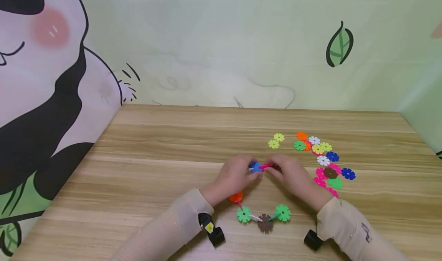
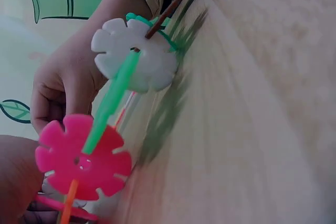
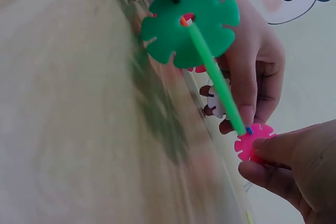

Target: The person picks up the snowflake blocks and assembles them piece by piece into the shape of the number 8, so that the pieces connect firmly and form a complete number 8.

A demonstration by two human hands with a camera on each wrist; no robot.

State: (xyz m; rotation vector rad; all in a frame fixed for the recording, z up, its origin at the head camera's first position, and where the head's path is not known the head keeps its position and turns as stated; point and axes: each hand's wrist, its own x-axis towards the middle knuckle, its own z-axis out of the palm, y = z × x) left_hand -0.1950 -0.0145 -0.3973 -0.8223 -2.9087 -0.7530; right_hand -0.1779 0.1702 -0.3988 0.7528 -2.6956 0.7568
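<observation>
left hand: blue disc is pinched | right hand: pink disc is pinched, met with blue above desk | chain is hung from both, near edge | loose discs are lain right

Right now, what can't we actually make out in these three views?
- Head: the joint between the blue disc and pink disc is covered by the left hand and right hand.
- Head: the loose pile overlaps, so no exact count.
- Left wrist: the table is motion-blurred, and the orange stick is cut off by the bottom edge.
- Right wrist: the white disc is mostly hidden behind the green stick.
</observation>
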